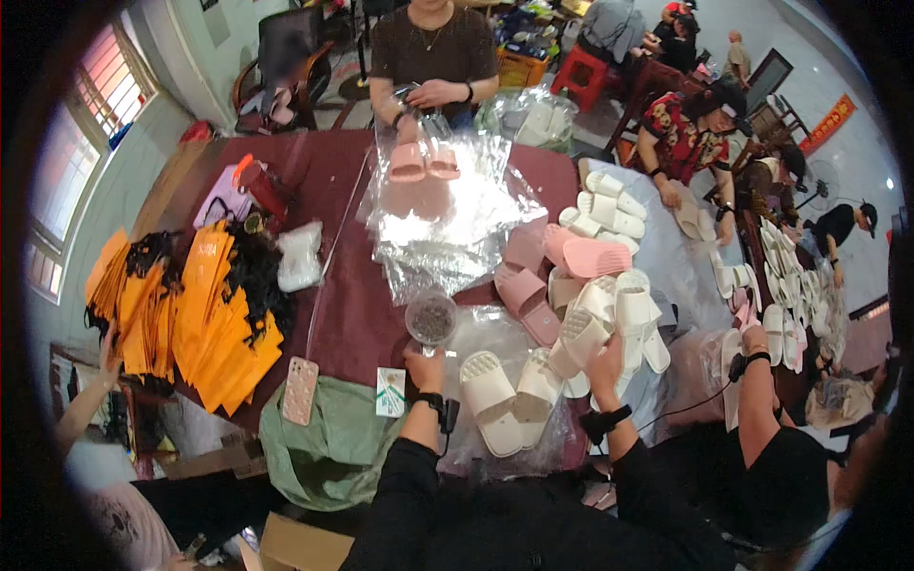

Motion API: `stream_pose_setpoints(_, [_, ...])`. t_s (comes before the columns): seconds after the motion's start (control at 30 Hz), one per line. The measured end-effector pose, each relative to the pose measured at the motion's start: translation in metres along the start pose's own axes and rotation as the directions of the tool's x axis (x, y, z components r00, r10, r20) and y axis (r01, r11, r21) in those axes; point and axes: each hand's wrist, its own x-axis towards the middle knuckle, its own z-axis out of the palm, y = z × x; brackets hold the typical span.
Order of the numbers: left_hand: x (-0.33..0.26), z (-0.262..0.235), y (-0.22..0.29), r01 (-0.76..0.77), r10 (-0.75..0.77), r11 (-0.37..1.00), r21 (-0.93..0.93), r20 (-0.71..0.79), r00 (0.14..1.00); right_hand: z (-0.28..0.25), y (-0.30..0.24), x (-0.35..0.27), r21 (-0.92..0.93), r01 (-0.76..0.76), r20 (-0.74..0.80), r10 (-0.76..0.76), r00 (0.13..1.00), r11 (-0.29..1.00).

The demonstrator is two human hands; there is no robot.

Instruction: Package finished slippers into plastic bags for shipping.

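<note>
My left hand (425, 367) grips the near side of a round clear tub (430, 319) filled with small dark bits that I cannot make out. My right hand (604, 366) is closed on a cream slide slipper (580, 338) at the front of the slipper pile. Between my hands, a pair of cream slippers (489, 392) lies on clear plastic bags. Pink slippers (529, 300) are heaped just beyond, along with a brighter pink one (598, 257). More cream slippers (636, 309) sit to the right of my right hand.
Across the maroon table (333, 214), a person handles pink slippers (425, 162) over shiny clear bags (428, 224). Orange bags with black cords (209, 314) lie left. A phone (300, 390) and white-green card (390, 392) are near my left forearm. Co-workers' hands (754, 340) handle slippers at right.
</note>
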Motion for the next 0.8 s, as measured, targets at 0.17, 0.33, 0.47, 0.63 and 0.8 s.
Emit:
stream_pose_setpoints(0.17, [0.011, 0.006, 0.000, -0.244, 0.222, 0.964, 0.102, 0.191, 0.956, 0.029, 0.006, -0.069, -0.278, 0.342, 0.551, -0.142, 0.822, 0.898])
stream_pose_setpoints(0.33, [0.005, 0.013, 0.001, -0.221, 0.224, 0.974, -0.052, 0.047, 0.974, 0.019, -0.001, -0.082, -0.397, 0.345, 0.851, 0.200, 0.486, 0.850])
stream_pose_setpoints(0.47, [-0.003, 0.007, 0.023, -0.125, 0.126, 0.984, -0.125, 0.003, 0.992, 0.029, 0.059, -0.112, -0.076, 0.535, 0.950, -0.102, 0.294, 0.841])
stream_pose_setpoints(0.63, [0.024, 0.015, 0.008, -0.151, 0.138, 0.979, -0.141, -0.094, 0.986, 0.053, 0.017, -0.130, 0.111, 0.378, 0.875, -0.270, 0.401, 0.919])
stream_pose_setpoints(0.8, [0.046, -0.004, 0.004, -0.280, 0.281, 0.959, -0.036, 0.045, 0.959, 0.098, -0.006, -0.161, -0.048, 0.453, 0.743, -0.271, 0.612, 0.890])
